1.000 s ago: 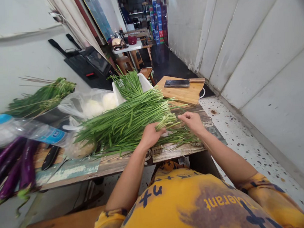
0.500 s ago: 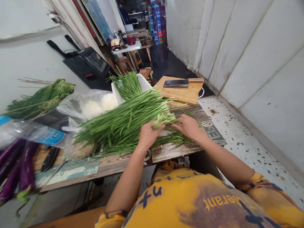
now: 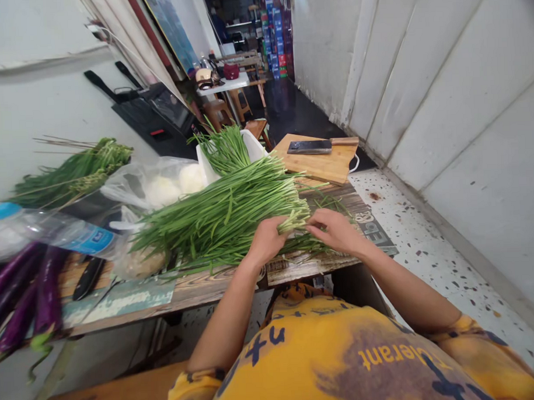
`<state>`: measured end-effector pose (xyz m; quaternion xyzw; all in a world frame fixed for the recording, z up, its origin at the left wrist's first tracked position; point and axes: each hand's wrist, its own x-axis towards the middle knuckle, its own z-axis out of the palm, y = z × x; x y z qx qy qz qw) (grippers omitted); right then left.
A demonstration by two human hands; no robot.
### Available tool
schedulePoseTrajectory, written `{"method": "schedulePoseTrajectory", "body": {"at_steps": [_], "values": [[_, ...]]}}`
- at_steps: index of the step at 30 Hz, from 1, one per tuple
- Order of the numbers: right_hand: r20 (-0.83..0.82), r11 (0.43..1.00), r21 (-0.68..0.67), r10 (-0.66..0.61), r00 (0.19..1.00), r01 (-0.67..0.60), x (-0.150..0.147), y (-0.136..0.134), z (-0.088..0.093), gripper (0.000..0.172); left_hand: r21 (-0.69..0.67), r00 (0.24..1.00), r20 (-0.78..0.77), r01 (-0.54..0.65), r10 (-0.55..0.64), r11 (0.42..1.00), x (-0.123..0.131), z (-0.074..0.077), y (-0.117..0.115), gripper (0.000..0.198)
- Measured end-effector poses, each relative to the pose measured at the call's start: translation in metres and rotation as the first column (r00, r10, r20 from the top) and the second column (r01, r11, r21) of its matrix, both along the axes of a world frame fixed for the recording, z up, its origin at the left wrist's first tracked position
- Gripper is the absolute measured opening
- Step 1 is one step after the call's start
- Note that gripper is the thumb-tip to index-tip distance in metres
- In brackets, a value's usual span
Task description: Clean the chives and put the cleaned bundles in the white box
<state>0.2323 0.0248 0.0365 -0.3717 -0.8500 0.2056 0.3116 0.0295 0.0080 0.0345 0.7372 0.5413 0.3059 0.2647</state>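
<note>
So from the head camera, looking down at the table: the left hand (image 3: pixel 268 241) has its fingers curled around a small bunch of green stalks (image 3: pixel 296 216), gripping it close to the pale ends. Those ends poke out past the thumb, on the side facing the other hand. The big pile of green stalks (image 3: pixel 219 210) lies right up against that hand, just beyond it and spreading off to the left across the table (image 3: pixel 139 295).

The right hand (image 3: pixel 333 230) is on the other side of the pale ends, super close to them, fingers bent in and thumb toward the tips. Honestly can't tell if it's pinching a stalk or just next to them, the fingertips are too small to make out. Below and between the hands there are loose green bits (image 3: pixel 312 243) lying flat on the wood.

Other stuff around: a cutting board (image 3: pixel 322 168) past the right hand, with a cleaver (image 3: pixel 309 147) lying on it. Behind the pile there's a white container (image 3: pixel 256 143) with more greens in it, and next to that a clear plastic bag (image 3: pixel 130 177) with pale round things inside. Way over left, well apart from both hands, a plastic bottle (image 3: pixel 62 230) lies tilted above some purple eggplants (image 3: pixel 46 289), with a black knife handle (image 3: pixel 89 279) beside them.
</note>
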Motion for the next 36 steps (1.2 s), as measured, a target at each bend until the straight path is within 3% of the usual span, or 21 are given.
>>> {"method": "schedulePoseTrajectory", "body": {"at_steps": [3, 5, 8, 11, 15, 18, 21, 23, 26, 30, 34, 36], "values": [[-0.091, 0.975, -0.191, -0.129, 0.987, 0.11, 0.012, 0.009, -0.003, 0.028, -0.014, 0.995, 0.026, -0.095, 0.095, 0.995, -0.005, -0.001, 0.0, 0.023], [-0.047, 0.95, -0.202, -0.251, 0.967, 0.237, 0.016, 0.017, -0.007, 0.042, -0.023, 0.989, 0.067, -0.133, 0.134, 0.991, -0.009, -0.002, 0.001, 0.023], [0.132, 0.94, 0.064, -0.341, 0.931, 0.336, 0.008, 0.024, -0.017, 0.046, 0.007, 0.977, 0.121, -0.176, 0.174, 0.984, -0.011, -0.003, 0.003, 0.025], [0.261, 0.896, 0.352, -0.371, 0.891, 0.269, -0.007, 0.026, -0.023, 0.025, 0.059, 0.961, 0.143, -0.249, 0.238, 0.967, -0.008, -0.003, 0.005, 0.027], [0.357, 0.877, 0.427, -0.388, 0.85, 0.222, -0.019, 0.027, -0.023, 0.013, 0.072, 0.953, 0.15, -0.276, 0.263, 0.958, -0.006, -0.001, 0.005, 0.025], [0.378, 0.888, 0.427, -0.349, 0.858, 0.172, -0.02, 0.029, -0.019, 0.013, 0.077, 0.948, 0.152, -0.294, 0.28, 0.953, -0.006, 0.0, 0.005, 0.024], [0.37, 0.92, 0.386, -0.215, 0.904, 0.061, -0.018, 0.029, -0.015, 0.021, 0.1, 0.941, 0.129, -0.328, 0.314, 0.939, -0.004, 0.001, 0.005, 0.025], [0.275, 0.948, 0.317, -0.104, 0.956, 0.012, -0.014, 0.026, -0.012, 0.025, 0.125, 0.942, 0.097, -0.331, 0.321, 0.935, -0.003, 0.002, 0.005, 0.026], [0.045, 0.988, 0.151, 0.009, 0.999, -0.016, -0.006, 0.02, -0.009, 0.024, 0.11, 0.971, 0.03, -0.239, 0.237, 0.965, -0.001, 0.003, 0.005, 0.026], [-0.093, 1.0, -0.009, -0.018, 0.996, 0.017, 0.006, 0.017, -0.006, 0.024, 0.048, 0.994, -0.007, -0.108, 0.109, 0.993, -0.001, 0.001, 0.007, 0.025], [0.025, 0.995, 0.086, -0.062, 0.998, 0.06, 0.006, 0.018, -0.006, 0.026, 0.003, 0.997, 0.026, -0.077, 0.077, 0.997, -0.001, -0.002, 0.007, 0.023], [0.129, 0.984, 0.175, -0.038, 0.991, 0.015, 0.001, 0.019, -0.005, 0.024, 0.003, 0.995, 0.023, -0.097, 0.097, 0.995, -0.001, -0.003, 0.007, 0.023]]}}
